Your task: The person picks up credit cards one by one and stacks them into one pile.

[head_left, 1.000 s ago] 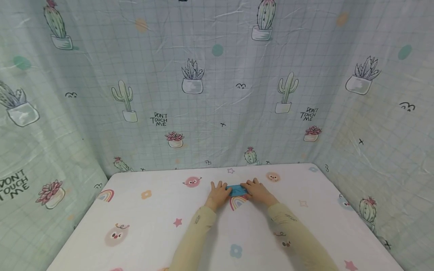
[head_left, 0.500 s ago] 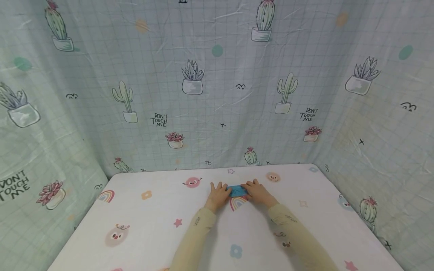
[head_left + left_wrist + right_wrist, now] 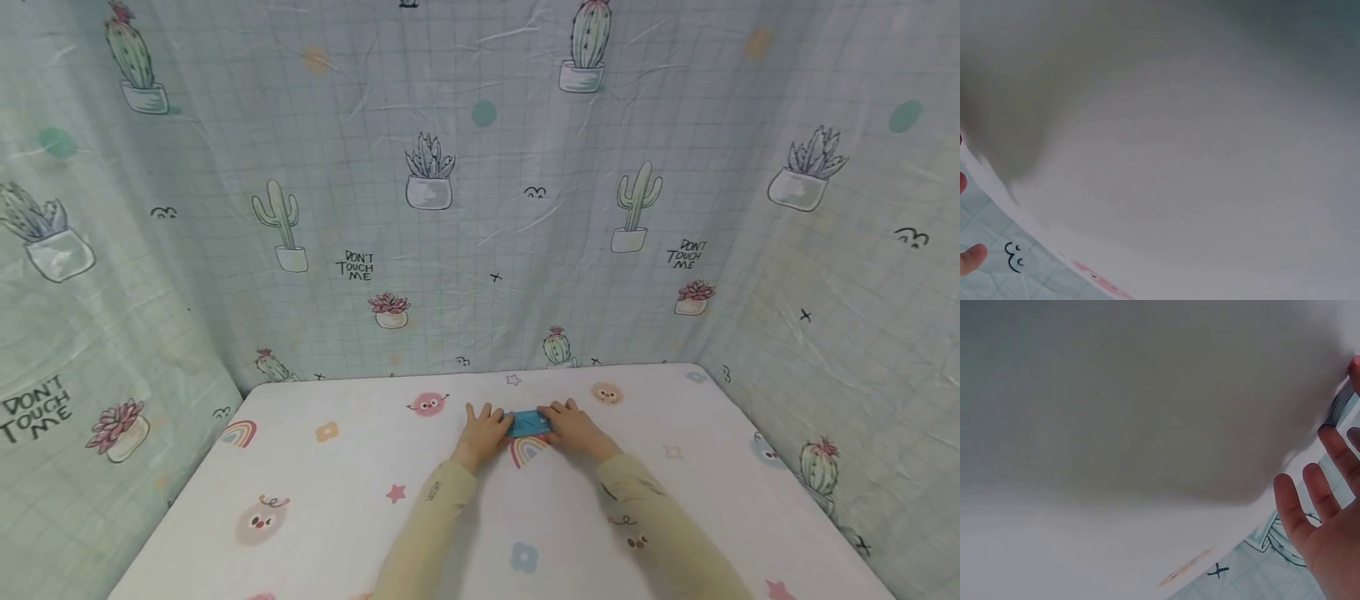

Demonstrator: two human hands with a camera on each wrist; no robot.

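Near the far edge of the table, a small blue stack of cards (image 3: 528,423) with dark marks on its top lies between my two hands. My left hand (image 3: 483,435) grips its left end, with other fingers spread away from it. At the right end my right hand (image 3: 576,429) holds the stack; in the right wrist view, the thumb and a finger of this hand (image 3: 1335,544) pinch its finely layered edge (image 3: 1340,403). Only a few left fingertips (image 3: 971,259) show in the left wrist view, where the stack is out of sight.
A white cloth with printed faces, stars and rainbows covers the table (image 3: 337,517). Behind it and at both sides hang pale green curtains (image 3: 450,250) printed with cacti. A printed rainbow (image 3: 529,450) lies just in front of the cards.
The dark marks on top of the blue stack look different and stand out more now. Both hands keep almost the same place, and the head view has shifted slightly.
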